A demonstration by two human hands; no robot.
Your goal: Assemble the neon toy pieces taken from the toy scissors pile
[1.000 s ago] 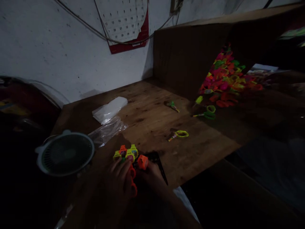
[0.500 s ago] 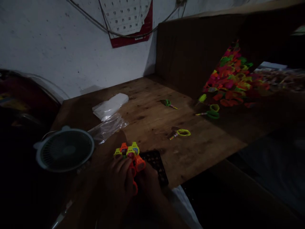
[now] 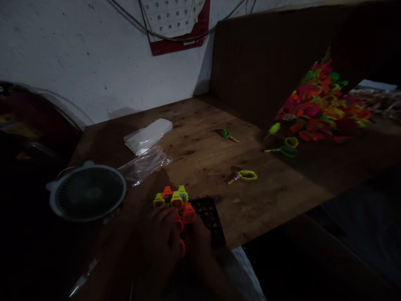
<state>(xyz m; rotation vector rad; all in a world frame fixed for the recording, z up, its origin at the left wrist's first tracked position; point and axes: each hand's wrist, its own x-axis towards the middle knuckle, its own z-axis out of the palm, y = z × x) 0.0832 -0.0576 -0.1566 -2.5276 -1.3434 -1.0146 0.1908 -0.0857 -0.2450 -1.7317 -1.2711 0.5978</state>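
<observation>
A bunch of neon yellow and orange toy watches [image 3: 177, 202] is held low in the middle, over the table's near edge. My left hand [image 3: 161, 228] is closed on the bunch from the left, fingers curled over its near side. From the right, my right hand [image 3: 200, 236] grips the same bunch beside an orange watch; its fingertips are mostly hidden by the watches and the dark. Just behind and right of the hands lies a black perforated basket or tray [image 3: 211, 217], partly covered by my right hand.
A round fan [image 3: 89, 192] stands at left, near clear plastic bags [image 3: 147, 165] and a white stack [image 3: 153, 133]. A yellow looped toy [image 3: 247, 174] and a green one [image 3: 226, 133] lie on the wooden table [image 3: 194, 154]. Colourful pieces [image 3: 322, 104] heap by a large cardboard box [image 3: 247, 67].
The view has turned slightly left, so the scene sits a little further right. Both hands keep hold of the toy watches, with hardly any movement of the fingers.
</observation>
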